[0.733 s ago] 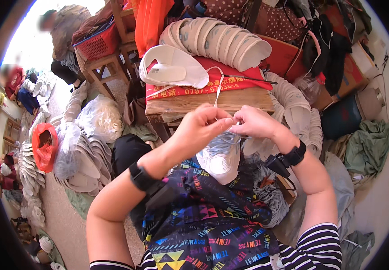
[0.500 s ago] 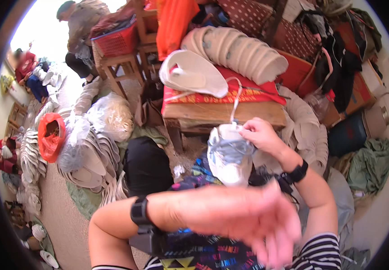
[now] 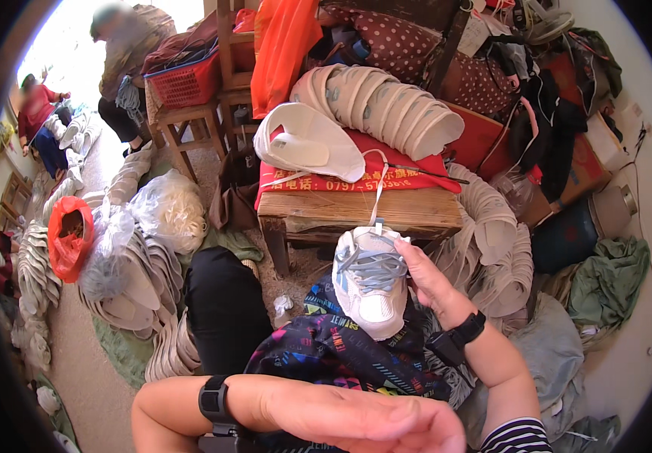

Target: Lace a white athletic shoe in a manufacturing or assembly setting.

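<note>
A white sneaker with grey-blue laces rests over my lap, its toe toward me. My right hand grips its right side near the ankle opening, thumb along the edge, the other fingers partly hidden. From the shoe's far end a white strip runs up onto the wooden bench. My left hand lies across the front of my body at the lower edge, fingers stretched to the right and loosely bent, with nothing visible in it; its fingertips are partly cut off.
The wooden bench carries a red cloth, a loose white shoe upper and a stacked row of uppers. More stacks of uppers hang at right. Bagged pieces and a red-orange bag stand left. Two people sit far left.
My left hand has swung down toward the lower edge. The sneaker has shifted slightly toward me and left, and my right hand has moved from its upper end down its side.
</note>
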Available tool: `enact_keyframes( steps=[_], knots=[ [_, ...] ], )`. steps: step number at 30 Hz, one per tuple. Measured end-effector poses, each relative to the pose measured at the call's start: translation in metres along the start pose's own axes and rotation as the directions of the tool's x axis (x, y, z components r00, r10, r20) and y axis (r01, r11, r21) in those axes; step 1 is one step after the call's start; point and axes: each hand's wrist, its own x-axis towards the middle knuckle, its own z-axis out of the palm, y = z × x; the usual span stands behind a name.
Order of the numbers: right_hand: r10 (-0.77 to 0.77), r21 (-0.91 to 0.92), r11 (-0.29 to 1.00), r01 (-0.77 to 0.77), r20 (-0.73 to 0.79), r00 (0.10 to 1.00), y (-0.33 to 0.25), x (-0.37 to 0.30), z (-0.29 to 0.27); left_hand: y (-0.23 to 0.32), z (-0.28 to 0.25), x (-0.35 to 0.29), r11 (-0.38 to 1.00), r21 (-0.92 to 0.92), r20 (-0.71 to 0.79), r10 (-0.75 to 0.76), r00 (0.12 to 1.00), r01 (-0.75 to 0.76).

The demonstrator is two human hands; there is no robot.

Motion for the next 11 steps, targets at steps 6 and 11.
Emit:
enact_keyframes(
  steps=[6, 11],
  knots=[
    [0.063, 0.048, 0.996, -0.072, 0.169, 0.984, 0.012, -0.01, -0.014, 0.0, 0.024, 0.005, 0.984, -0.153, 0.011, 0.096, 0.995, -0.093],
    [-0.058, -0.016, 0.998, 0.063, 0.204, 0.977, 0.02, -0.007, -0.016, 0.013, -0.007, -0.03, 0.994, 0.072, -0.035, -0.081, 0.996, 0.084]
  ],
)
